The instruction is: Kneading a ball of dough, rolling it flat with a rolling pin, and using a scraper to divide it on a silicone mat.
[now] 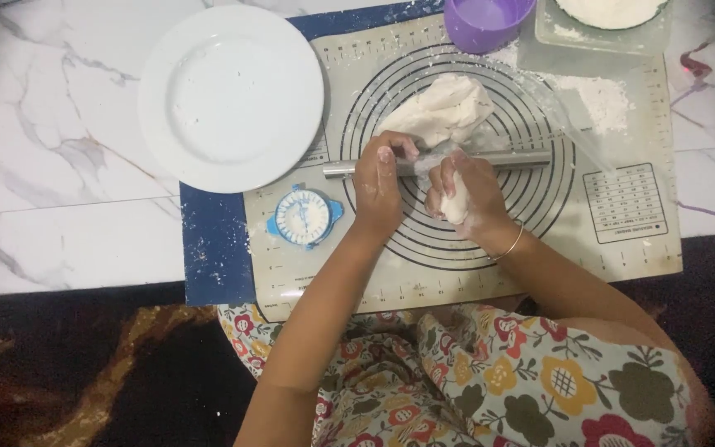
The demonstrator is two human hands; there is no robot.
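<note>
My right hand [465, 194] is closed around a small piece of white dough [455, 205] over the beige baking mat [622, 240]. My left hand [378, 178] rests with its fingers on the metal rolling pin [523, 157], which lies across the mat's ring pattern. A large lump of white dough [448, 108] sits just beyond the pin, partly wrapped in clear plastic film. Both hands are dusted with flour.
An empty white plate [232, 98] stands left of the mat. A blue and white dumpling press [304, 217] lies at the mat's left side. At the far edge are a purple cup [486, 21] and a clear flour tray [606, 21]. The floor is white marble.
</note>
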